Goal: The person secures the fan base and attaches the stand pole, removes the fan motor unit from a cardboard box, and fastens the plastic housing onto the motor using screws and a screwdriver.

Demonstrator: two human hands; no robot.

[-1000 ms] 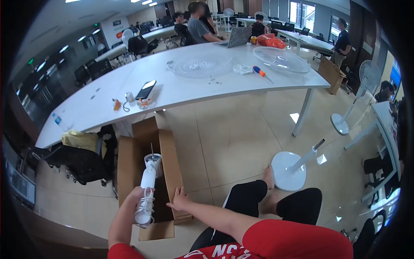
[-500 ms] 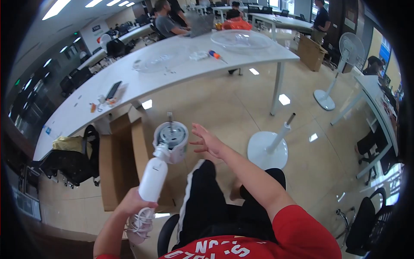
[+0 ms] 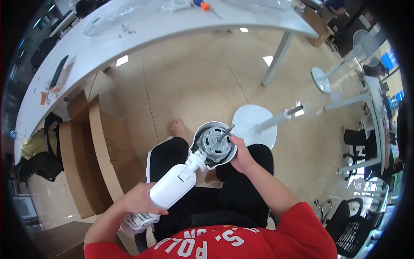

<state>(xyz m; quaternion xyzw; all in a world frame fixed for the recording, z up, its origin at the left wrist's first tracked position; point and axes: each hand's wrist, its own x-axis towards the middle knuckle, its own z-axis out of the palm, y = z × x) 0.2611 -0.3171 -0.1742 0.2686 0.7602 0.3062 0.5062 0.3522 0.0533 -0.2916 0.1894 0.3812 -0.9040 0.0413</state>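
A white fan motor unit [image 3: 216, 144] with a bare grey motor and a metal shaft is held above my lap. Its white control-box neck [image 3: 173, 186] runs down to the left, where my left hand [image 3: 144, 199] is closed around it. A bundled white power cord [image 3: 140, 222] hangs below that hand. My right hand [image 3: 242, 156] grips the right rim of the motor housing, thumb on the edge. Just beyond it, a white round fan base [image 3: 254, 123] with a pole [image 3: 280, 117] ending in a metal tube stands on the floor.
At my left stands an open cardboard box [image 3: 97, 159]. The white table [image 3: 181, 30] ahead bears a fan grille [image 3: 114, 18], an orange-and-blue screwdriver [image 3: 202, 5] and a phone [image 3: 59, 72]. An assembled fan [image 3: 321, 80] is at far right, with a black chair [image 3: 351, 228] nearer.
The motor unit has moved right and closer to my body, over my lap. My right hand, open and apart from it before, now grips its housing. My view has tipped downward.
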